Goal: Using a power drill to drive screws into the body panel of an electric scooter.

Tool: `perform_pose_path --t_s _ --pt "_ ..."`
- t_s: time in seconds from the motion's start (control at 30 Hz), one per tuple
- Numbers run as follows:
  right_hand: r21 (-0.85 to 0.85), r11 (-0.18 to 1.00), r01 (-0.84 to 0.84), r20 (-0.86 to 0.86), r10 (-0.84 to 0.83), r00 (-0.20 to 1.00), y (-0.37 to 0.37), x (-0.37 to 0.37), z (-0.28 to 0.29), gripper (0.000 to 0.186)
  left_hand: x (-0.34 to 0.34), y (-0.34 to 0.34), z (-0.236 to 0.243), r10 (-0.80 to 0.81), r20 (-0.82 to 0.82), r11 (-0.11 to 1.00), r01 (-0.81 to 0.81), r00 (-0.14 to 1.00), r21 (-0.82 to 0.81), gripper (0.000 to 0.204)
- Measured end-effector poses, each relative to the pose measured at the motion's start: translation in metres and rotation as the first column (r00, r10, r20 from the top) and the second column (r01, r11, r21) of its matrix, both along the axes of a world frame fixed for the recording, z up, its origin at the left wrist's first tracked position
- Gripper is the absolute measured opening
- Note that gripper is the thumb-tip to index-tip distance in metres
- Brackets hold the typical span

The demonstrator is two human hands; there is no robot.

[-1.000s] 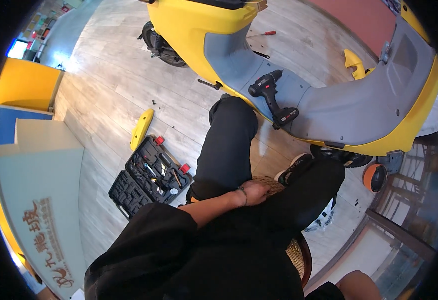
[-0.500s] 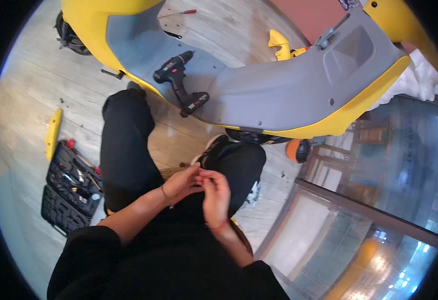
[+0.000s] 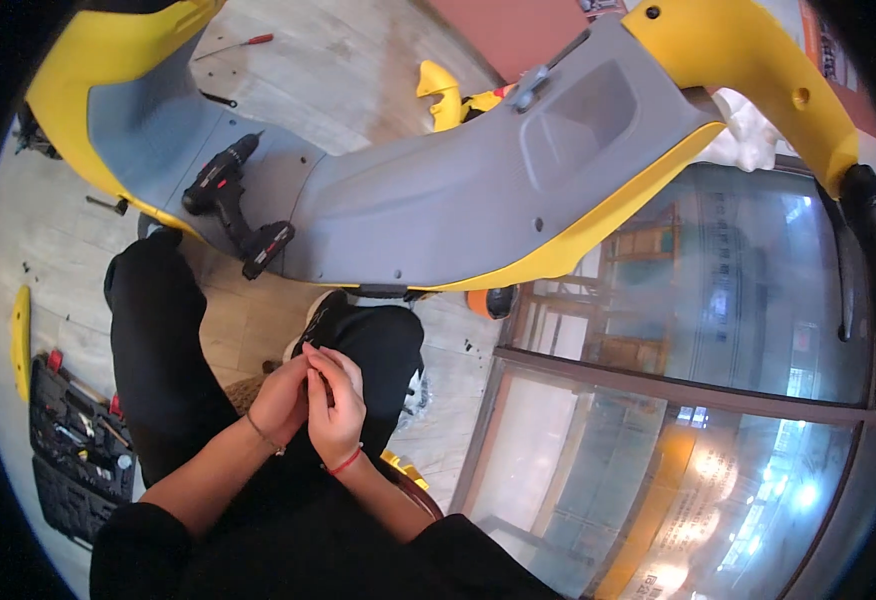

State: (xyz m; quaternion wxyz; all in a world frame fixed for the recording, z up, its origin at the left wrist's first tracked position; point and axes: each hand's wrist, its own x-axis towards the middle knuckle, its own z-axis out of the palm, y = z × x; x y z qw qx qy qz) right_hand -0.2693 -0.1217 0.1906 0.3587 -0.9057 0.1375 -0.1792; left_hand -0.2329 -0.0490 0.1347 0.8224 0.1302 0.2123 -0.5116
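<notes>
My left hand (image 3: 280, 398) and my right hand (image 3: 336, 412) meet in front of my lap, between my bent knees. Their fingertips press together, and whatever small thing they may pinch is hidden. Beyond them stretches the grey and yellow body of a scooter (image 3: 398, 220). A black cordless drill (image 3: 226, 205) lies on the scooter's grey footboard, its bit pointing away from me. Neither hand touches the drill or the scooter.
An open black tool case (image 3: 80, 490) lies on the floor at left, near a yellow strip-shaped panel (image 3: 22, 345). Farther off are a red-handled screwdriver (image 3: 260, 40) and a curved yellow part (image 3: 442, 92). Glass panels (image 3: 748, 290) in brown frames stand at right.
The view has swung right, so the scooter, drill and tool case sit farther left. My hands stay together, the right fingers now drawn closer against the left.
</notes>
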Motion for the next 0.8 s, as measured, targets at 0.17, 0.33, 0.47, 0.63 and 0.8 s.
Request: perform_pose_path --t_s 0.17,0.33,0.47,0.63,0.8 --pt "-0.123 0.991 -0.055 -0.122 0.04 0.992 -0.019 -0.006 0.004 0.033 0.01 0.016 0.001 -0.236 0.125 0.971 0.227 0.964 0.082 0.022" --pt "0.387 0.916 -0.108 -0.195 0.196 0.961 -0.017 -0.018 0.001 0.043 0.01 0.027 0.006 -0.293 0.279 0.95 0.245 0.915 0.195 0.021" --pt "0.245 0.947 -0.21 -0.193 0.26 0.946 -0.02 -0.021 -0.003 0.046 0.008 0.032 -0.002 -0.308 0.279 0.946 0.26 0.91 0.196 0.021" --pt "0.347 0.93 -0.121 -0.218 0.206 0.954 -0.032 -0.015 -0.011 0.039 0.03 0.048 -0.022 -0.088 0.287 0.949 -0.007 0.954 0.315 0.02" --pt "0.53 0.845 0.073 -0.319 0.119 0.94 -0.042 0.033 -0.039 0.032 0.099 0.073 -0.025 0.069 0.39 0.907 -0.22 0.918 0.359 0.021"
